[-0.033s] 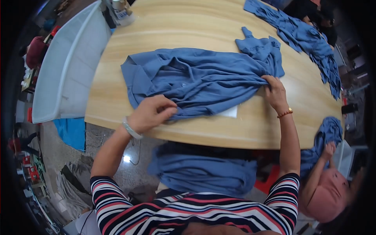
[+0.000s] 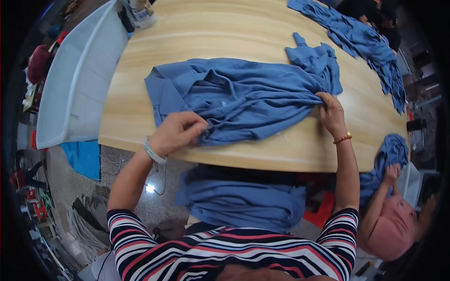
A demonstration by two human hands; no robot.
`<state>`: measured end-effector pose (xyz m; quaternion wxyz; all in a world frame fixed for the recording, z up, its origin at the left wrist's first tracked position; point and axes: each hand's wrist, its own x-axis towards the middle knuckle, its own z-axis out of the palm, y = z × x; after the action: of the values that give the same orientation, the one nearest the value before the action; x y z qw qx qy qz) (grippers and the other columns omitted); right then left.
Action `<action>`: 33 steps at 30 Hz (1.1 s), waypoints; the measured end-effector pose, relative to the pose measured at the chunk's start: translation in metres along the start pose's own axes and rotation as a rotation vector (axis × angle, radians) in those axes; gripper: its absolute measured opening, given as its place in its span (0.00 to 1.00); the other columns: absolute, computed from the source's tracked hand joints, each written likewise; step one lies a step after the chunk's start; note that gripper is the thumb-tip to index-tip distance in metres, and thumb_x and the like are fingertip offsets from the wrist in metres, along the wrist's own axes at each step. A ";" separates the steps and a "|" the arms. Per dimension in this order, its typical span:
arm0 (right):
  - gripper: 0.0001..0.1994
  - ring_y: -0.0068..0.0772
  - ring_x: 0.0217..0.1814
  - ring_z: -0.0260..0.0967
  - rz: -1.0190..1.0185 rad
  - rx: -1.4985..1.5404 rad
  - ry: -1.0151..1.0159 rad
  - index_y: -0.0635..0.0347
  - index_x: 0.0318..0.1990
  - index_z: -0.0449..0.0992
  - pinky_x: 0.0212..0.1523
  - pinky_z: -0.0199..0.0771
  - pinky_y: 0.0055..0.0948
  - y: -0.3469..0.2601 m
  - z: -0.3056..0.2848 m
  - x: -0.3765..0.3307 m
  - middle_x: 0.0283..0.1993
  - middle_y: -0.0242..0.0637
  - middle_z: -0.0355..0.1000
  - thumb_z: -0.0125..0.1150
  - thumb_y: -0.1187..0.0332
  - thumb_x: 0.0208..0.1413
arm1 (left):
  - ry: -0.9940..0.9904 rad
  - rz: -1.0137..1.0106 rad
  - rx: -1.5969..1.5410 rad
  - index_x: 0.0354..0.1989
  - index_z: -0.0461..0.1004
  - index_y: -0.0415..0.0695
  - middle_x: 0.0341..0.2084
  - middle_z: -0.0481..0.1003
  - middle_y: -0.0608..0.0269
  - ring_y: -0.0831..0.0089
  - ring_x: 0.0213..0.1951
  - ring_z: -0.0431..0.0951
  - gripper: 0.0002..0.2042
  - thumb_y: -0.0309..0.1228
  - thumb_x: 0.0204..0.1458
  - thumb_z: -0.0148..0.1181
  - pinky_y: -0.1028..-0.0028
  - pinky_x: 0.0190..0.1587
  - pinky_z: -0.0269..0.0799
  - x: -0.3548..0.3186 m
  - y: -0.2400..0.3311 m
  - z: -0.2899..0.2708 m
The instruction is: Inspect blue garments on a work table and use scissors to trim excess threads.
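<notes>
A blue button-up shirt (image 2: 262, 89) lies lengthwise on a wooden table, its collar end to the left and its front creased. My left hand (image 2: 180, 131), with a pale bangle at the wrist, is closed with curled fingers on the shirt's near edge close to the collar end; the lower fingers are partly blurred. At the other end, my right hand (image 2: 333, 112), wearing a beaded bracelet, pinches the near side of the shirt. A bunched sleeve with its cuff (image 2: 314, 58) lies beyond the right hand.
The light wood table (image 2: 225, 28) has a curved-looking edge. A white bin (image 2: 79, 89) stands at its left, a container (image 2: 143, 16) at the far left corner. More blue garments (image 2: 356, 42) lie far right. Folded blue cloth (image 2: 243, 201) sits below the table edge. Another person (image 2: 393, 225) handles blue fabric at right.
The shirt's near edge has shifted slightly, and a white piece that showed under it is out of sight. My left hand has moved a little left; my right hand keeps its hold.
</notes>
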<state>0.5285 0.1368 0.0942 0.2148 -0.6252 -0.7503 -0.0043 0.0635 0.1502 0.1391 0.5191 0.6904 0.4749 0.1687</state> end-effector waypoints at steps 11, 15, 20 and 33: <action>0.11 0.45 0.46 0.71 0.097 -0.134 0.126 0.58 0.45 0.77 0.46 0.72 0.37 -0.142 -0.050 0.005 0.44 0.42 0.73 0.55 0.77 0.54 | 0.469 0.560 0.735 0.37 0.77 0.46 0.35 0.72 0.62 0.60 0.42 0.71 0.10 0.35 0.48 0.65 0.61 0.43 0.68 0.081 -0.045 -0.036; 0.04 0.37 0.31 0.71 -0.032 0.292 0.152 0.59 0.36 0.78 0.29 0.71 0.28 -0.216 -0.012 0.035 0.32 0.39 0.73 0.62 0.71 0.54 | 0.545 0.589 0.775 0.31 0.77 0.43 0.31 0.74 0.58 0.55 0.37 0.73 0.03 0.26 0.49 0.61 0.63 0.40 0.69 0.086 -0.059 -0.061; 0.11 0.46 0.36 0.75 0.217 0.060 0.017 0.57 0.35 0.77 0.36 0.74 0.40 -0.222 0.053 0.051 0.39 0.37 0.72 0.67 0.61 0.50 | 0.428 0.388 0.919 0.35 0.75 0.45 0.33 0.73 0.61 0.60 0.39 0.73 0.22 0.52 0.45 0.65 0.63 0.42 0.64 0.064 -0.042 -0.064; 0.07 0.40 0.30 0.72 -0.138 0.244 0.098 0.57 0.38 0.77 0.29 0.73 0.34 -0.232 0.052 0.042 0.33 0.37 0.69 0.65 0.74 0.50 | 0.495 0.646 0.763 0.43 0.75 0.46 0.41 0.73 0.59 0.61 0.47 0.70 0.16 0.36 0.45 0.65 0.62 0.47 0.63 0.100 -0.033 -0.029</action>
<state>0.2891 0.1401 0.1217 0.3246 -0.5406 -0.7750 0.0418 0.0758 0.2500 0.0963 0.0273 0.8796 0.3744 0.2923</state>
